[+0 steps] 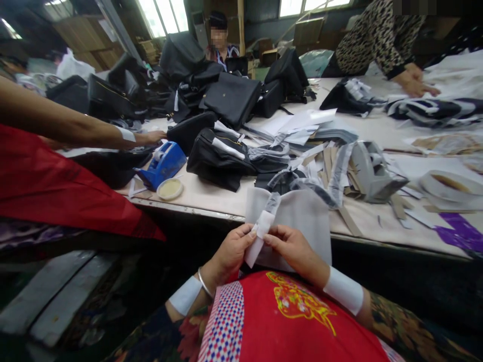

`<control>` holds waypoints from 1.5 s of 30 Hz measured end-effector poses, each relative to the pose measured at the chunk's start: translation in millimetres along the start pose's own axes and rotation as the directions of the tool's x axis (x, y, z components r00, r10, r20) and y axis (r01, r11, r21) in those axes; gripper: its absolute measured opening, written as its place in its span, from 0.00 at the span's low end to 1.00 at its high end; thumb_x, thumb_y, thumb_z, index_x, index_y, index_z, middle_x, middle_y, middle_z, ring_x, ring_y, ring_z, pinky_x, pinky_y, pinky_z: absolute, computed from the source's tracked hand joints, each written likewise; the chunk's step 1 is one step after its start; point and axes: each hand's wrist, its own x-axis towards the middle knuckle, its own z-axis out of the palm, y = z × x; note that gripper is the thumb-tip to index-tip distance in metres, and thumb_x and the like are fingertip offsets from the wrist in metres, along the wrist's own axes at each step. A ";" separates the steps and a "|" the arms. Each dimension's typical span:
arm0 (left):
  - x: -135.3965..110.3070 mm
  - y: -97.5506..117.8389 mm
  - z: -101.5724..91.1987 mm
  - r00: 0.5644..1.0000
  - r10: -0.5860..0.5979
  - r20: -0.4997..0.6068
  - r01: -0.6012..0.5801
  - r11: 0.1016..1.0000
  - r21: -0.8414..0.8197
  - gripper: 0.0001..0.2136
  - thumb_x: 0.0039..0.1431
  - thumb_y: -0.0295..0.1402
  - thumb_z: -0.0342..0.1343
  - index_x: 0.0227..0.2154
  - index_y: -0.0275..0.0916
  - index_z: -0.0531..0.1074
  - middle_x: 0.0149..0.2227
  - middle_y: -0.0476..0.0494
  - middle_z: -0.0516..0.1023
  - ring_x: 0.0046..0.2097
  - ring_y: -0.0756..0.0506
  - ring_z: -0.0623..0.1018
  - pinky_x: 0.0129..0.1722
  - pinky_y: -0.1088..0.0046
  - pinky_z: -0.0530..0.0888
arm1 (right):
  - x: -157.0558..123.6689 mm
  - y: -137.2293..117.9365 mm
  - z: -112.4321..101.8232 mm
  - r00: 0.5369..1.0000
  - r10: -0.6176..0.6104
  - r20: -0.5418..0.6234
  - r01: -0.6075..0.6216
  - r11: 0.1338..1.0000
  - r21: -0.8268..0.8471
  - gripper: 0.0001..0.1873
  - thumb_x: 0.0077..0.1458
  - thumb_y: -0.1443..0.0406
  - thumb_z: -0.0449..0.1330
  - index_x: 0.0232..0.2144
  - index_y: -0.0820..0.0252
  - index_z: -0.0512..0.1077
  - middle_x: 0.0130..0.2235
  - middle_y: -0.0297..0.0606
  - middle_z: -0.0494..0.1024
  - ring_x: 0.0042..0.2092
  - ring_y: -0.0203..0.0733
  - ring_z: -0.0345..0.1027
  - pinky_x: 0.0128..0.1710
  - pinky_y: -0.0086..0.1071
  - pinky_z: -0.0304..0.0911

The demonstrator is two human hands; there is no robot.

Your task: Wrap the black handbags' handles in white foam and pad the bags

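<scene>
Over my lap, my left hand (231, 254) and my right hand (292, 249) both pinch a narrow white strip (259, 236). Behind the strip stands a pale grey fabric piece (305, 216), which my right hand's fingers also grip at its lower edge. The strip's top end runs up into a clear, glossy band on the fabric. Both wrists wear white bands, and the left one also carries a thin metal bracelet. Just beyond my hands lies the front edge of the worktable (211, 201).
A blue tape dispenser (163, 163) and a round tin (170, 188) sit at the table's left. Black bags (226, 156) are piled across the middle, grey straps and cardboard strips (354, 171) to the right. Another person's arm (75, 125) reaches in from the left; two more people work at the far side.
</scene>
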 end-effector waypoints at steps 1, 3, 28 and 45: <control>-0.9 0.7 0.5 1.000 0.010 0.007 -0.010 1.000 0.029 0.15 0.58 0.40 0.61 0.42 0.34 0.74 0.30 0.46 0.76 0.30 0.51 0.74 0.33 0.77 0.70 | 2.7 1.2 1.4 1.000 -0.008 -0.024 0.007 0.999 -0.033 0.12 0.51 0.58 0.63 0.29 0.62 0.74 0.26 0.32 0.74 0.26 0.34 0.63 0.26 0.27 0.58; -3.3 1.5 1.3 0.998 0.064 0.016 -0.066 0.982 0.179 0.17 0.60 0.42 0.57 0.46 0.35 0.73 0.33 0.44 0.77 0.33 0.48 0.75 0.37 0.73 0.72 | 6.7 3.3 3.5 0.999 -0.019 -0.034 0.016 0.996 -0.090 0.11 0.52 0.59 0.61 0.26 0.62 0.74 0.24 0.32 0.74 0.24 0.34 0.62 0.25 0.28 0.59; 42.2 27.5 -5.1 0.679 0.514 0.524 -0.430 -0.300 0.851 0.18 0.68 0.34 0.45 0.55 0.33 0.69 0.58 0.32 0.71 0.65 0.38 0.63 0.64 0.54 0.63 | -7.0 8.2 -59.1 0.818 -0.568 0.087 0.369 0.403 -0.837 0.17 0.61 0.71 0.50 0.47 0.65 0.74 0.49 0.50 0.77 0.52 0.49 0.69 0.54 0.43 0.65; 97.5 61.4 3.6 0.891 0.243 0.383 -0.291 -0.342 0.894 0.21 0.68 0.42 0.43 0.57 0.41 0.69 0.63 0.37 0.68 0.66 0.29 0.60 0.59 0.38 0.62 | 19.3 -3.1 -75.2 0.777 -0.595 0.204 0.299 0.063 -0.952 0.16 0.61 0.66 0.56 0.51 0.60 0.73 0.58 0.49 0.72 0.58 0.52 0.64 0.57 0.47 0.59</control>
